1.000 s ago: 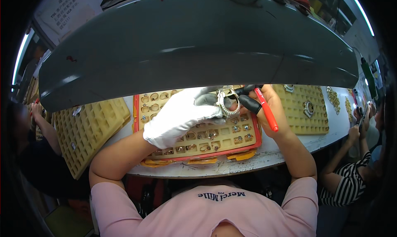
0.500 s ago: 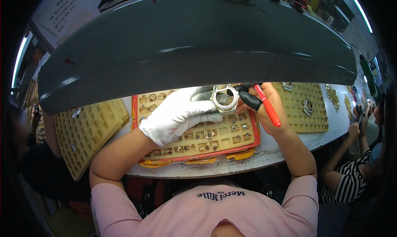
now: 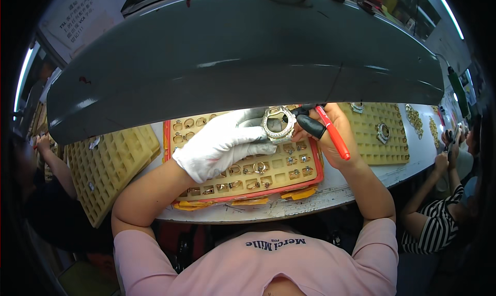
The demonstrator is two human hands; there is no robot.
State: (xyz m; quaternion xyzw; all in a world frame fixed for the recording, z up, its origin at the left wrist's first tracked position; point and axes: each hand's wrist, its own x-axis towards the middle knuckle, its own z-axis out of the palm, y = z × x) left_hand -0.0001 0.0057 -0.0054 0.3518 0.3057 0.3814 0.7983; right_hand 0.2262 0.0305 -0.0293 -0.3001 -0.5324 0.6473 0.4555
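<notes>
1. In the head view, the watch frame [image 3: 280, 139] is held up over the red-rimmed tray [image 3: 319, 167], under the near edge of the grey lamp hood [image 3: 248, 63], probably because the light is strongest there.
2. The left hand [image 3: 222, 143], in a white glove, pinches the frame from its left side above the tray; the glove likely keeps skin marks off the metal.
3. The right hand [image 3: 337, 130], over the tray's right edge, has its fingertips close at the frame's right side; whether they press on it, I cannot tell. A red pen [image 3: 335, 136] is lodged across this hand, perhaps to leave the fingers free.
4. The frame looks silvery, a round open ring with a sparkling, beaded-looking rim and a squared lower end; its centre is see-through.
</notes>
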